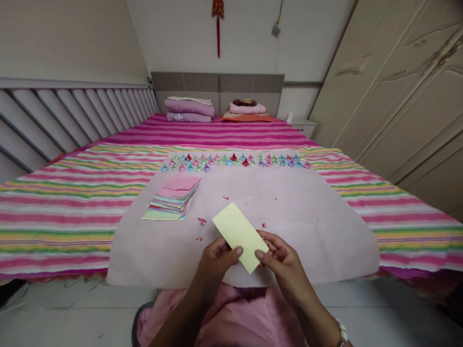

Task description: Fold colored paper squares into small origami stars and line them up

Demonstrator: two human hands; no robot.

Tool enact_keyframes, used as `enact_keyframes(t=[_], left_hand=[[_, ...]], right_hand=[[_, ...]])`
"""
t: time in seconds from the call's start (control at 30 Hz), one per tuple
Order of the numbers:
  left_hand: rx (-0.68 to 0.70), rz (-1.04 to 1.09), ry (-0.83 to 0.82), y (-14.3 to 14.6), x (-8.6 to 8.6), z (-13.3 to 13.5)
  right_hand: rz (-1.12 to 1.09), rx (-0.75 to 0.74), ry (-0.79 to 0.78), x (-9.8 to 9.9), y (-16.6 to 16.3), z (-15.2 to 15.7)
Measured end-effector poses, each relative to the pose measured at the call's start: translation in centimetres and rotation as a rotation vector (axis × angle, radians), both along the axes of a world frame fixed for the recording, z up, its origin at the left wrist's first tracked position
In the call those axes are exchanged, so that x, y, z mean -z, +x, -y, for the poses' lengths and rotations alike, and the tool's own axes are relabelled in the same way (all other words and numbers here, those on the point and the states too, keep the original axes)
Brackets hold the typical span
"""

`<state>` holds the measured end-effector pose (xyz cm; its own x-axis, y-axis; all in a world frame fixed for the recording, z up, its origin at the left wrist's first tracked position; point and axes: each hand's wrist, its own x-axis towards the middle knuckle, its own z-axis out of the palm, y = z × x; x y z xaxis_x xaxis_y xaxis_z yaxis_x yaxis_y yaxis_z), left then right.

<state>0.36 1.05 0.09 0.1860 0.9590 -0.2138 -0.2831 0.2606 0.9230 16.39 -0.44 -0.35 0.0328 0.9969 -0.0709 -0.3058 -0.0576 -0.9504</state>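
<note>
- Left grip: narrow, pinched the yellow paper on its left edge, thumb on the upper face, other fingers curled and partly hidden.
- Right grip: narrow too, held the same paper near its lower right end, thumb on top, fingertips at the edge behind.
- The paper sat between the two grips: oblong, slanted, far end pointing ahead-left, nearest corner between and below the thumbs (couldn't tell if folded or single layer).
- Pale sheet spread beneath and ahead of both grips, on the striped bed.
- Paper stack lay ahead-left of the left grip, well apart from it; pink on top, mixed colours below, edges uneven.
- Folded pieces ran in rows well ahead of both grips, along the sheet's far edge: blue, green, pink, purple, some red.
- Red scrap was ahead of the left grip; small scrap just ahead of the right grip.
- Bracelet circled the wrist behind the right grip.
- Far ahead of the grips: purple bedding on the left, headboard behind it.
- Wardrobe stood far ahead-right of the right grip.
</note>
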Motion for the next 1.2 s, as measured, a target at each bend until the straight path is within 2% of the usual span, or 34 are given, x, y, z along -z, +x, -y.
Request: enact_keyframes(t=[0.23,0.37,0.5,0.7,0.87,1.07,1.2], left_hand=[[0.003,0.079,-0.093,-0.1,0.2,-0.4],[-0.015,0.175,-0.180,-0.1,0.2,-0.4],[-0.003,0.226,-0.199,0.0,0.2,-0.2],[-0.007,0.214,-0.189,-0.1,0.2,-0.6],[-0.029,0.173,-0.164,-0.2,0.3,-0.4],[-0.025,0.100,-0.093,0.2,0.8,0.0],[0.022,0.081,0.035,0.4,0.7,0.0]], right_hand=[[0.094,-0.027,0.088,0.3,0.3,0.4],[0.250,-0.071,0.240,0.5,0.6,0.6],[0.363,-0.027,0.339,0.3,0.4,0.4],[0.336,-0.003,0.339,0.8,0.3,-0.1],[0.230,0.018,0.257,1.3,0.3,-0.4],[0.138,0.032,0.145,1.5,0.2,-0.4],[0.114,0.028,0.108,1.8,0.1,-0.4]])
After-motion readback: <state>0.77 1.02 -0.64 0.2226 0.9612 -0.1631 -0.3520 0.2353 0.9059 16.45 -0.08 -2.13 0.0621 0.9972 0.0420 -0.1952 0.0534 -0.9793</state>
